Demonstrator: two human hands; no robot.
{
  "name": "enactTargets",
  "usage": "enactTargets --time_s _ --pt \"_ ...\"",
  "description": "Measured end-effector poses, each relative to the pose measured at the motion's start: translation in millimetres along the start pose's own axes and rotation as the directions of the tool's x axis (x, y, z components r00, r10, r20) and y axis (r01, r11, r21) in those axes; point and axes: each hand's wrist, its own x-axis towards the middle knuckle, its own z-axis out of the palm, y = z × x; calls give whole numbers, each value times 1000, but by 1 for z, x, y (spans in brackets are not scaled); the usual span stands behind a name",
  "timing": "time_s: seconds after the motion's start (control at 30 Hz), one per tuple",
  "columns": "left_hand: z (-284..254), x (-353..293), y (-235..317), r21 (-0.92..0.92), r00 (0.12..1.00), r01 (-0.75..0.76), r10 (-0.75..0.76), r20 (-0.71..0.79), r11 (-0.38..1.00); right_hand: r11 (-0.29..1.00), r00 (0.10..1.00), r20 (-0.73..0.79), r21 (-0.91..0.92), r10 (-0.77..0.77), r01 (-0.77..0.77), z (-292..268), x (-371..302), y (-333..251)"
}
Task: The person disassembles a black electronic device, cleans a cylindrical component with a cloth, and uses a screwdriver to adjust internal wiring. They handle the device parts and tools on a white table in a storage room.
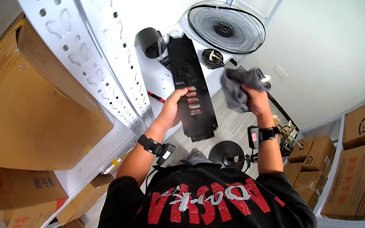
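Observation:
My left hand (173,108) is closed on the left edge of a long, flat black panel (188,64), which stretches away from me over the white table. Several of its fingers show at the middle of the panel; whether through an opening or as a reflection I cannot tell. Bunched in my right hand (258,101) is a grey cloth (235,87), held apart from the panel on its right side. Both cloth and fingers are slightly blurred. A black wrist device sits on each forearm.
On the white table (152,73) are a wire-caged fan head (226,28), a round black part (212,58), a black cylinder (150,42) and a red-and-black tool (156,96). A round black base (226,154) stands on the floor. Shelves with cardboard boxes (27,111) flank me.

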Motion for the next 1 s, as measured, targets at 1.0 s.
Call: enactTargets --time_s 1.0 --pt "-4 -3 6 499 863 -353 481 -153 792 921 797 537 88 276 -378 57 85 93"
